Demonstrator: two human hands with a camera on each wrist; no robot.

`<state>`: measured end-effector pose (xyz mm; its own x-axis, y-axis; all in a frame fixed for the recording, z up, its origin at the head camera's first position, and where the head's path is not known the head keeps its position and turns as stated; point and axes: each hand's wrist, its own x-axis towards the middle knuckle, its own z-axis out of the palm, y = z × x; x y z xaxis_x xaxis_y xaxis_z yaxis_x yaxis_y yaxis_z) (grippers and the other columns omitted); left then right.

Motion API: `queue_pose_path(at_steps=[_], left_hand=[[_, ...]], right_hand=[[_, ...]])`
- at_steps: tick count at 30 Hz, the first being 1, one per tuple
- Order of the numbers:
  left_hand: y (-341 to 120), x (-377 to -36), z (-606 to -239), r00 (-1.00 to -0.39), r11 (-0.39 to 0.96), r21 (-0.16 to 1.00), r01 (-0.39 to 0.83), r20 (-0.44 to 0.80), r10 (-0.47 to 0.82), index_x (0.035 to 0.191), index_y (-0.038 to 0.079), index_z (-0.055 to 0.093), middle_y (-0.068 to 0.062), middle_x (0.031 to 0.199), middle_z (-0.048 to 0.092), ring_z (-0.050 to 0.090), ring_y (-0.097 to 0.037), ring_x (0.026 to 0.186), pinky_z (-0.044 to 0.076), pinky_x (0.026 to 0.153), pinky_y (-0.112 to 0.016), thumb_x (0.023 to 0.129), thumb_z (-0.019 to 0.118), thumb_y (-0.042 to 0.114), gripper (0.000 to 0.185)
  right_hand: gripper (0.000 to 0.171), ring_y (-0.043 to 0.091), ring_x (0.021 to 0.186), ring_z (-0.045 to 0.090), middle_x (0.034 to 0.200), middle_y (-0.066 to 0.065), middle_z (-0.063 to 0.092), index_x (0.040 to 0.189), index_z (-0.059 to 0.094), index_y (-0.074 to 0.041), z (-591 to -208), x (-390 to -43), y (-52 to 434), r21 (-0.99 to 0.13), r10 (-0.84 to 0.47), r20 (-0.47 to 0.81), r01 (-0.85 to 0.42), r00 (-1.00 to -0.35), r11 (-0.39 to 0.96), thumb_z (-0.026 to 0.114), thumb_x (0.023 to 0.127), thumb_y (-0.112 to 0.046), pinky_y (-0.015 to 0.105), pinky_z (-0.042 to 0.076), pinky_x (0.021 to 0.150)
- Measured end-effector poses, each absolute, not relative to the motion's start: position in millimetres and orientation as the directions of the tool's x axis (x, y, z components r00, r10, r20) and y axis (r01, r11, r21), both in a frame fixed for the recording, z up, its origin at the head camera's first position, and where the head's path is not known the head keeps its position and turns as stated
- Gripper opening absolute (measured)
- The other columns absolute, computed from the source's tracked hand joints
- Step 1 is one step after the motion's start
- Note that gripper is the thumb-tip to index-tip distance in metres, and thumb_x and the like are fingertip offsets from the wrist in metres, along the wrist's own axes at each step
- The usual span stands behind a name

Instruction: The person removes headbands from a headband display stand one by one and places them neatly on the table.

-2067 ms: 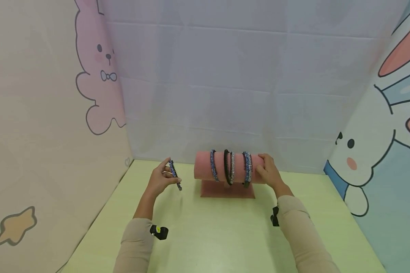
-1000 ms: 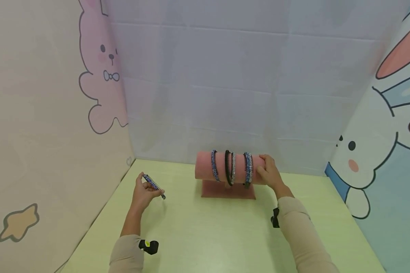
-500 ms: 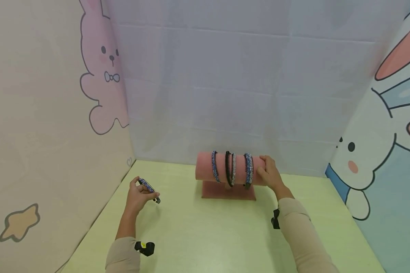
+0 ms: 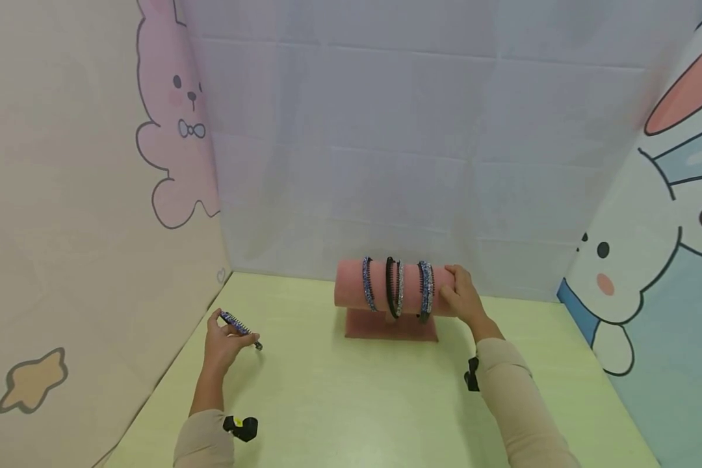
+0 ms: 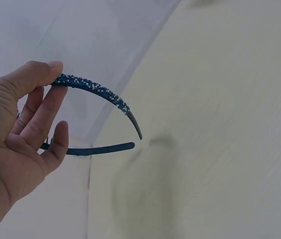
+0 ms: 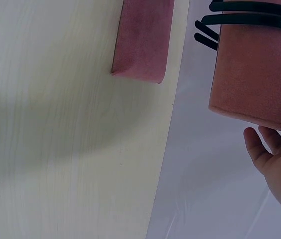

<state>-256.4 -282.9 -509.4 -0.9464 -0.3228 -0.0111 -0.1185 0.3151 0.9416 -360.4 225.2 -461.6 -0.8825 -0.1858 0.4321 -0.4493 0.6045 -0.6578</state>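
At the left of the head view, my left hand (image 4: 221,344) holds a blue glitter headband (image 4: 236,323) with comb teeth, pinched between thumb and fingers. The left wrist view shows its sparkly arch (image 5: 95,90) raised above the table, both tips pointing away from the palm. My right hand (image 4: 463,296) grips the right end of a pink headband stand (image 4: 349,284), a horizontal roll on a flat base (image 4: 390,329). Around the roll sit a blue headband (image 4: 368,286) at left, a black one (image 4: 389,289) beside a silver one (image 4: 400,290), and blue-and-silver ones (image 4: 425,289) at right.
A pale yellow-green table (image 4: 351,396) lies under everything. White cloth (image 4: 351,162) hangs behind it, with printed cartoon walls on both sides. The left wall's lower edge runs close to my left hand.
My left hand has carried the headband leftward and nearer to me, away from the stand, tilting it flatter. My right hand and the stand have stayed in place.
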Motion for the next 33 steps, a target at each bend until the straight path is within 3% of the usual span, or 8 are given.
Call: queue_pose_path(at_steps=[6, 12, 15, 18, 22, 28, 33], left_hand=[[-290.3, -250.4, -511.3, -0.914, 0.388, 0.903, -0.184, -0.012, -0.406, 0.147, 0.002, -0.005, -0.012, 0.085, 0.062, 0.056, -0.028, 0.085, 0.041, 0.083, -0.045, 0.072, 0.080, 0.016, 0.114], [-291.4, -253.9, -510.6, -0.888, 0.360, 0.912, -0.197, -0.011, -0.459, 0.148, 0.002, 0.001, -0.010, 0.083, 0.061, 0.056, -0.024, 0.077, 0.041, 0.083, -0.045, 0.071, 0.082, 0.025, 0.114], [-289.8, -255.2, -512.8, -0.864, 0.391, 0.895, -0.216, 0.012, -0.503, 0.147, 0.002, 0.009, -0.018, 0.098, 0.058, 0.053, -0.032, 0.089, 0.041, 0.083, -0.049, 0.068, 0.083, 0.033, 0.113], [-288.6, -256.1, -516.4, -0.831, 0.443, 0.862, -0.247, 0.046, -0.554, 0.145, 0.002, 0.018, -0.028, 0.123, 0.040, 0.040, -0.042, 0.108, 0.036, 0.086, -0.057, 0.062, 0.084, 0.044, 0.114], [-289.2, -259.2, -523.5, -0.797, 0.475, 0.834, -0.279, 0.076, -0.600, 0.143, 0.006, 0.024, -0.029, 0.137, 0.019, 0.024, -0.047, 0.121, 0.025, 0.089, -0.064, 0.054, 0.083, 0.058, 0.119], [-290.9, -263.8, -534.9, -0.791, 0.432, 0.868, -0.244, 0.079, -0.606, 0.146, 0.015, 0.018, -0.024, 0.144, 0.021, 0.026, -0.053, 0.121, 0.022, 0.090, -0.066, 0.055, 0.080, 0.062, 0.119], [-289.8, -264.1, -542.1, -0.766, 0.395, 0.892, -0.221, 0.092, -0.636, 0.147, 0.019, 0.020, -0.020, 0.142, 0.021, 0.033, -0.052, 0.116, 0.031, 0.090, -0.063, 0.056, 0.078, 0.063, 0.117]], right_hand=[[0.052, 0.040, 0.124, 0.029, 0.132, 0.028, 0.034, 0.128, 0.037, 0.009, -461.4, -360.6, 226.3, -0.662, -0.185, 0.431, -0.448, -0.883, 0.601, 0.044, 0.083, -0.015, 0.053, 0.024, 0.101], [0.052, 0.041, 0.124, 0.030, 0.132, 0.028, 0.034, 0.129, 0.037, 0.009, -461.2, -361.7, 227.5, -0.669, -0.175, 0.435, -0.447, -0.883, 0.595, 0.044, 0.083, -0.015, 0.053, 0.024, 0.101], [0.052, 0.040, 0.124, 0.030, 0.132, 0.028, 0.034, 0.129, 0.037, 0.008, -461.7, -361.8, 226.8, -0.677, -0.174, 0.426, -0.441, -0.888, 0.589, 0.045, 0.083, -0.015, 0.053, 0.024, 0.101], [0.052, 0.041, 0.123, 0.031, 0.132, 0.028, 0.033, 0.129, 0.037, 0.007, -462.5, -361.7, 226.3, -0.681, -0.179, 0.416, -0.436, -0.891, 0.588, 0.044, 0.083, -0.016, 0.055, 0.024, 0.100], [0.052, 0.041, 0.122, 0.031, 0.132, 0.028, 0.034, 0.129, 0.037, 0.007, -463.6, -362.2, 225.5, -0.678, -0.178, 0.426, -0.443, -0.887, 0.586, 0.044, 0.083, -0.015, 0.055, 0.025, 0.099], [0.052, 0.042, 0.121, 0.032, 0.132, 0.028, 0.033, 0.129, 0.037, 0.007, -463.9, -362.3, 225.6, -0.677, -0.170, 0.431, -0.442, -0.886, 0.588, 0.044, 0.083, -0.015, 0.056, 0.026, 0.098], [0.052, 0.041, 0.123, 0.031, 0.134, 0.027, 0.032, 0.130, 0.037, 0.005, -463.6, -362.1, 225.8, -0.685, -0.162, 0.412, -0.422, -0.897, 0.593, 0.045, 0.083, -0.016, 0.055, 0.025, 0.100]])
